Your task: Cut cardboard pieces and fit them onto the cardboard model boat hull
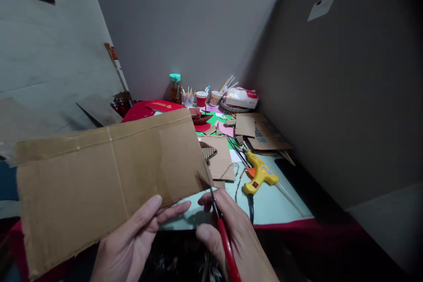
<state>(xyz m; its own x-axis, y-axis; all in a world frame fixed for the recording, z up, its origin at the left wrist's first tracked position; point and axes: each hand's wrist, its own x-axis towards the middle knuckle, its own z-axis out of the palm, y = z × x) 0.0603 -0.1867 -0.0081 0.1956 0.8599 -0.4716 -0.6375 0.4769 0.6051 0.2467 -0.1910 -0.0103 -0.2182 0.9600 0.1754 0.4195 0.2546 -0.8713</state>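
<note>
Right hand (pixel 231 235) is wrapped around red-handled scissors (pixel 220 224), blades nosing into the right edge of the cardboard sheet (pixel 109 180). Left hand (pixel 132 242) pinches the sheet's bottom edge, thumb on top, holding it up just left of the scissors. Looks like the cut's barely started, nearly the whole sheet still uncut. Yellow glue gun (pixel 259 176) sits beyond on the surface (pixel 280 205).

Print shows on the red folder (pixel 155 106) and flat cardboard sheet (pixel 267 136), but none is legible.
</note>
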